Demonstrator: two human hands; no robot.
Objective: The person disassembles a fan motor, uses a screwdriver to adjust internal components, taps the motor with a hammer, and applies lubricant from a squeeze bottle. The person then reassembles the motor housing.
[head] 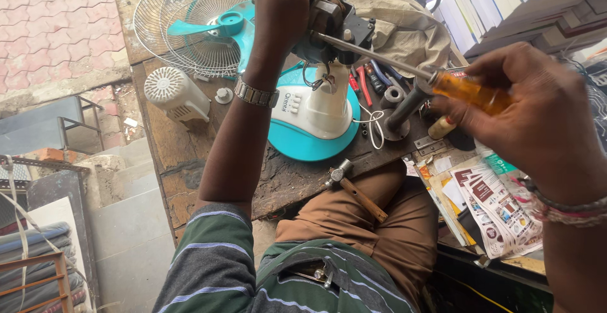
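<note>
My left hand (286,3) grips the bare fan motor (334,31) that sits on top of a white and turquoise table fan stand (314,120). My right hand (537,110) holds a screwdriver (404,66) by its amber handle. The long metal shaft reaches left and its tip touches the motor just beside my left hand. A metal watch is on my left wrist, and bracelets are on my right wrist.
On the worn wooden bench (171,142) lie a wire fan guard (190,22) with a turquoise blade (221,25), a white motor cover (174,92), a small hammer (357,190), pliers (373,76), a cloth (404,28) and printed papers (487,205).
</note>
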